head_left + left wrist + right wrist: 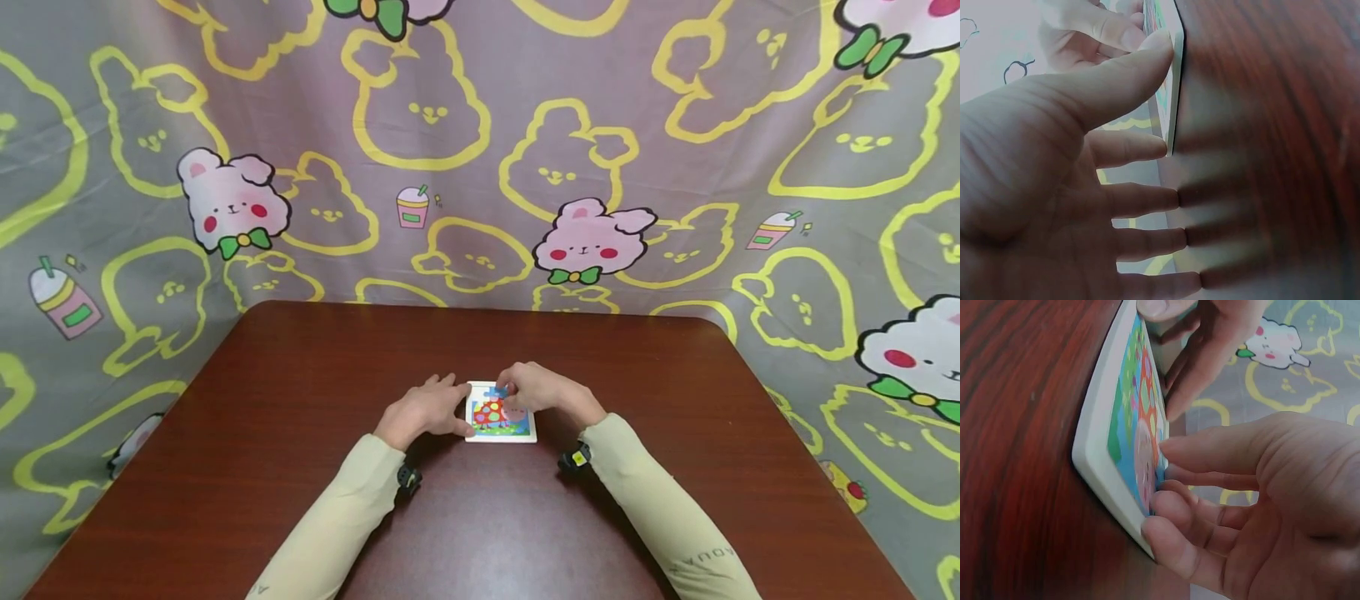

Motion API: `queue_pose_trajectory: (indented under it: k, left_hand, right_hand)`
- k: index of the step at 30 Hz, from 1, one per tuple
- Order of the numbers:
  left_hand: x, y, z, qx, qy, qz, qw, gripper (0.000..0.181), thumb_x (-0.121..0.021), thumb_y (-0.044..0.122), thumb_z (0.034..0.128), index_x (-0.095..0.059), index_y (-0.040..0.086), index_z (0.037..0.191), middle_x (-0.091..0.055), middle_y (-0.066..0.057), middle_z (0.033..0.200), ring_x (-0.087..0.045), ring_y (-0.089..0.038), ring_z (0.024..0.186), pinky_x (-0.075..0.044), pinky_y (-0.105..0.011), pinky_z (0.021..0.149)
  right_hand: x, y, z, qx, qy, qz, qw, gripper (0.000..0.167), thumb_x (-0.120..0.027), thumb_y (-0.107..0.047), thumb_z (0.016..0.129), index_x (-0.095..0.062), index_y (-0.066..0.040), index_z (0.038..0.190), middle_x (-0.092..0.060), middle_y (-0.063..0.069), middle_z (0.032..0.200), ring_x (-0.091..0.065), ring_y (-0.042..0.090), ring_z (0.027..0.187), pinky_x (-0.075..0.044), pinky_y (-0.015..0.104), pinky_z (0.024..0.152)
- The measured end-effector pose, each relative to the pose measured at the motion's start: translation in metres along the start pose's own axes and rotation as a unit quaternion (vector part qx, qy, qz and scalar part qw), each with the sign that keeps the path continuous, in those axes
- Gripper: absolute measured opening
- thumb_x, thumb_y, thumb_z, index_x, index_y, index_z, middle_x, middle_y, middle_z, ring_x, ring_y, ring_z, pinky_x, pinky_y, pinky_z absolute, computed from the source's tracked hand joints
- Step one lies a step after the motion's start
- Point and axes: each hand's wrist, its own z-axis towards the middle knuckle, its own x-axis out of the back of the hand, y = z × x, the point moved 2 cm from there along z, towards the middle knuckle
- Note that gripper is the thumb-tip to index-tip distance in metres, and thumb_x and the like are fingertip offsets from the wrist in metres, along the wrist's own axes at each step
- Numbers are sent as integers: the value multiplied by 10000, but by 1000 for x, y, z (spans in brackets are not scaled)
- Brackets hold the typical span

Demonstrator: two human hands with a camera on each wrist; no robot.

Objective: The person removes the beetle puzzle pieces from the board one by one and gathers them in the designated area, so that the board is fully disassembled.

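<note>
A small, white-framed jigsaw puzzle [501, 438] lies flat on the table, its picture a red, spotted ladybird on green and blue. A white patch of the tray shows along its far left part, with a blue jigsaw piece [492, 392] over it. My right hand [542, 388] pinches this piece at the far side of the puzzle; its fingers partly hide the piece and the picture. At the left edge, my left hand [427, 410] steadies the frame. Its thumb [1141, 65] and index finger touch the border, and the other straight fingers rest on the table.
The brown wooden table [315, 367] extends around the puzzle on all sides. A grey curtain [480, 200] with yellow rabbit outlines hangs behind and beside it. Small dark wrist devices [408, 478] sit at both cuffs.
</note>
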Motion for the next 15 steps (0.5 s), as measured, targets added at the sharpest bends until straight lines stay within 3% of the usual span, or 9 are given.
queue_pose_trajectory:
  k: [11, 15]
  left_hand:
    - [2, -4, -4, 36, 41, -26, 10000, 801, -707, 506, 855, -399, 160, 1509, -304, -177, 1593, -253, -428, 1472, -305, -589, 1145]
    - [0, -4, -4, 7, 44, -22, 10000, 804, -709, 509, 851, -404, 155, 1505, -313, -179, 1588, -262, -427, 1468, -315, -582, 1143]
  right_hand:
    - [-5, -7, 3, -118, 134, -58, 9998, 318, -719, -131, 879, -628, -73, 1177, -642, 8, 859, -575, 129, 728, -476, 245, 637]
    - [-6, -7, 2, -16, 135, -210, 9997, 314, -710, -119, 883, -611, -73, 1178, -628, 28, 913, -579, 147, 789, -494, 278, 691]
